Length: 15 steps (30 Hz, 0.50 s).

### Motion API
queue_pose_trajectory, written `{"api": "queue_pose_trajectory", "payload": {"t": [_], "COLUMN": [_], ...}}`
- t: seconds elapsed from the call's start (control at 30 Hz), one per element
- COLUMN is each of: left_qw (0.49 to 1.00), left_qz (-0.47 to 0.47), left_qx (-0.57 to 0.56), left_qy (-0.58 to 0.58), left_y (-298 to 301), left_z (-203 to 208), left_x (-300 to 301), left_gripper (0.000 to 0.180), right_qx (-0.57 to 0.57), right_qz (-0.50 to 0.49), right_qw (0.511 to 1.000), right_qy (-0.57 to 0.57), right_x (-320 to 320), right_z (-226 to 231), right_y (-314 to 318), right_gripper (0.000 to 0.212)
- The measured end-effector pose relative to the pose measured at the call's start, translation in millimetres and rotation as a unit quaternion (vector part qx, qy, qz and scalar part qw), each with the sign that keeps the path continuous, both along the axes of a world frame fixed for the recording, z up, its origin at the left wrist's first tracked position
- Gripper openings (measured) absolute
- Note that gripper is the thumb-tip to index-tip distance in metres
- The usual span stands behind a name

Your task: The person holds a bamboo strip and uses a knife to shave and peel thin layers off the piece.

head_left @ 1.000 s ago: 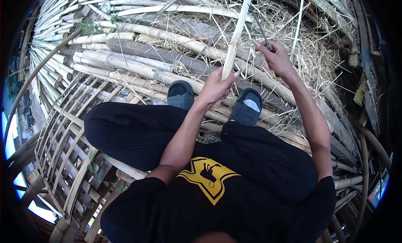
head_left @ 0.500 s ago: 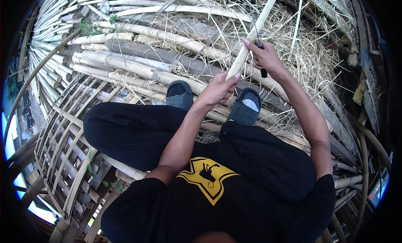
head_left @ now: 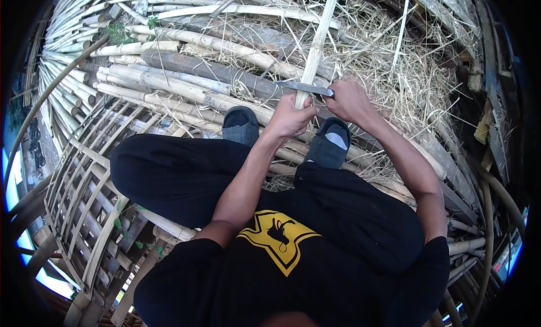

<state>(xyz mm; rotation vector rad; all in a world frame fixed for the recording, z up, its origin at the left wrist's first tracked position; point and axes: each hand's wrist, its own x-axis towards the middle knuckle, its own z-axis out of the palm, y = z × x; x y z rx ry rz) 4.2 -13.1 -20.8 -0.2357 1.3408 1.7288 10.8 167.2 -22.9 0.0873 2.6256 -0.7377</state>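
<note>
That flat, pale bamboo strip (head_left: 318, 48) looks light, springy, best held where the left hand (head_left: 291, 117) pinches, right hand (head_left: 349, 101) clenching a grey-bladed knife (head_left: 307, 88).

I can see bare ground (head_left: 49, 132) over on the left, but most of it is hidden under long, pale bamboo poles (head_left: 186, 92). They lie side by side, a bit crooked. A dark, flat wooden beam (head_left: 208, 70) lies in between them. Lots of thin, curly shavings (head_left: 417, 96) are spread over the right side, like messy hay. One long white strip (head_left: 400, 34) lies on top of them. Two dark sandals (head_left: 241, 131) rest on the poles.
</note>
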Motion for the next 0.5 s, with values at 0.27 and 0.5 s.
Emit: {"api": "queue_pose_trajectory", "payload": {"t": [0.27, 0.5], "left_qw": [0.999, 0.995], "left_qz": [-0.008, -0.015], "left_qx": [0.032, 0.058], "left_qy": [-0.007, -0.074], "left_y": [0, 6], "left_z": [1, 3], "left_x": [1, 7], "left_gripper": [0.022, 0.022], "right_qx": [0.028, 0.073], "right_qz": [0.006, -0.065], "right_qw": [0.999, 0.995], "right_qy": [0.033, 0.004], "right_x": [-4, -27], "right_z": [-7, -24], "right_y": [-5, 31], "right_gripper": [0.021, 0.021]}}
